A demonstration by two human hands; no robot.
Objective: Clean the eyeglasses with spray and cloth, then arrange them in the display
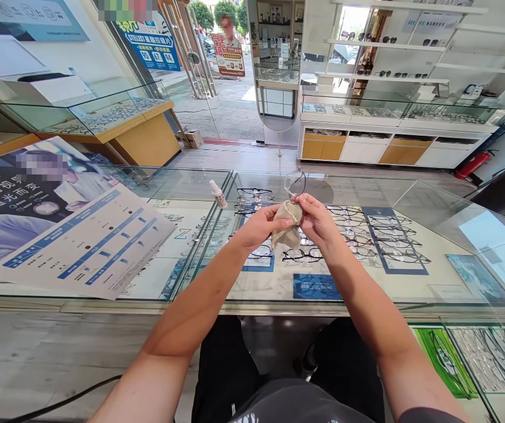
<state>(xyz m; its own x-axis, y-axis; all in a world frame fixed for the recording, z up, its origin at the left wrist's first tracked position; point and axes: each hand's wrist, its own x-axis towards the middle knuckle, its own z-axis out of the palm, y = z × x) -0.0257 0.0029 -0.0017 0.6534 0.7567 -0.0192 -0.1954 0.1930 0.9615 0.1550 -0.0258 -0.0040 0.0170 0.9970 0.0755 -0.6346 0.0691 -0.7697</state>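
Observation:
My left hand (263, 226) is closed on a beige cleaning cloth (286, 238), its thumb pressed along the near face. The cloth is bunched around one part of a pair of eyeglasses; one round, thin-rimmed lens of the eyeglasses (295, 183) stands up clear of it. On the other side, my right hand (316, 217) pinches the eyeglasses by the frame, close against the cloth. The other lens is hidden in the cloth and fingers. A small white spray bottle (219, 195) stands on the glass counter to the left of my hands.
Beneath my hands, the glass display counter (353, 294) holds rows of eyeglasses (395, 235). A large printed leaflet (97, 235) lies on the left. Farther back are a standing mirror (277, 88), a white cabinet (367, 147) and a fire extinguisher (473, 164).

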